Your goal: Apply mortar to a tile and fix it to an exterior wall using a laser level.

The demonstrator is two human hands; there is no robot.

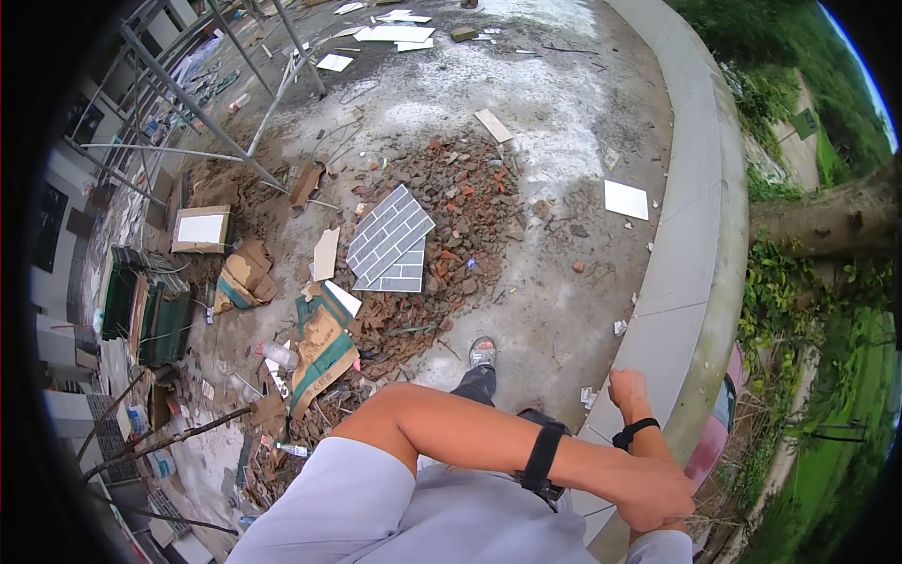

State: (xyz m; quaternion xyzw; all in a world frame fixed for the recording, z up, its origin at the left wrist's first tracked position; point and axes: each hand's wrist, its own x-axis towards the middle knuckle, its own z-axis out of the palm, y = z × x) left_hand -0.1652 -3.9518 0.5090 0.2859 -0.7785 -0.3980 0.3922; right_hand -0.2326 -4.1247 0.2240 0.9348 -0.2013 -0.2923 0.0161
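Right hand (628, 385), fingers curled in, resting on curved concrete parapet (691, 235) at lower right, left hand (662, 493) clasped round right forearm (646, 449); parapet judged rigid, heavy, fixed, rough, best gripped over its top edge.

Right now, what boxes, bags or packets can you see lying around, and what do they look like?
Cardboard box: left, beside the scaffold legs; square, brown, white top face.
Torn cardboard: just below that box; crumpled, brown.
Paper sack: on the ground ahead of the knee; flattened, tan with green edging.
Bottle: beside the sack; lying down, pale.
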